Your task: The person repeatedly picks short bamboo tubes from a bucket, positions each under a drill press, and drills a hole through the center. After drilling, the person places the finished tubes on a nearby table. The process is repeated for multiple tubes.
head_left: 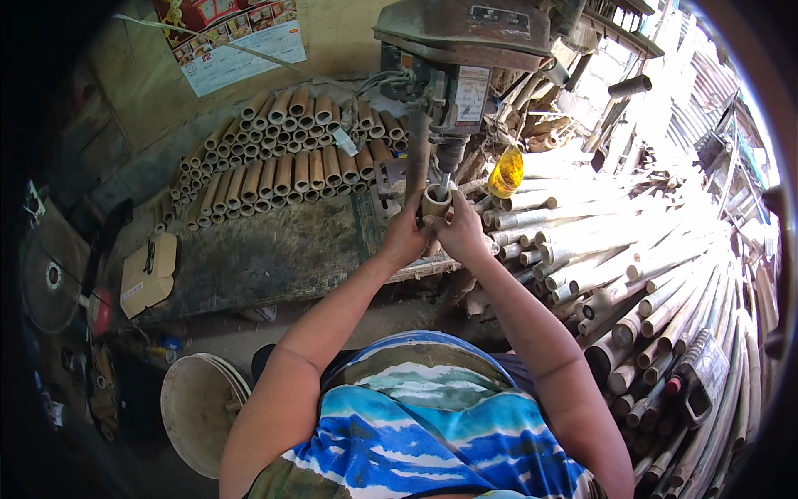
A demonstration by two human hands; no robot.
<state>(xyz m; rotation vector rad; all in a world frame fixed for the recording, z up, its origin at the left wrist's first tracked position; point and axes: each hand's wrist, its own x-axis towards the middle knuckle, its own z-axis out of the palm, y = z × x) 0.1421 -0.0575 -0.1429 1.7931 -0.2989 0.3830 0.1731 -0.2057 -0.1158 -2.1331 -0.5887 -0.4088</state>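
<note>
Both my hands grip a short bamboo tube, its open end facing up. My left hand wraps round its left side, and my right hand closes on its right side. The bit of a drill press comes down at the tube's mouth; whether it touches the inner wall I cannot tell. Behind my left hand rises the press's round column. My fingers hide the tube's lower part.
Stacked cut bamboo tubes line the back of the wooden workbench. Long bamboo poles pile up on the right. A yellow container hangs beside the press. Cardboard lies at the bench's left end, with a pale bucket below.
</note>
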